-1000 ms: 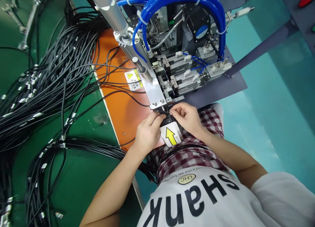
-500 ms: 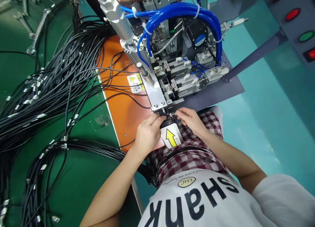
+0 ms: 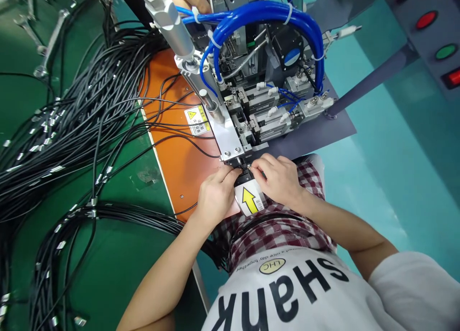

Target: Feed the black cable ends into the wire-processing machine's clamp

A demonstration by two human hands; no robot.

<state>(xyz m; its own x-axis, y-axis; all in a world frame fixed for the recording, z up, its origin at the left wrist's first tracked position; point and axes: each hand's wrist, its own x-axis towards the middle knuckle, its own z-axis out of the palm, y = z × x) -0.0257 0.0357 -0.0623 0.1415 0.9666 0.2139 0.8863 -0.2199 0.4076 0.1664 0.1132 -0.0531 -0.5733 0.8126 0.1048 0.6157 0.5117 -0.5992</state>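
With twelve at the top of the head view, the black fixture [image 3: 246,177] lies at two o'clock from the left hand [image 3: 217,192] and nine o'clock from the right hand [image 3: 278,180]; both reach it, so neither is clearly nearer. It sits between the metal plate [image 3: 227,138] at eleven o'clock and the arrow label [image 3: 250,200] at six, its long axis partly hidden by fingers. Whether either grip is clamped on anything, I cannot tell.
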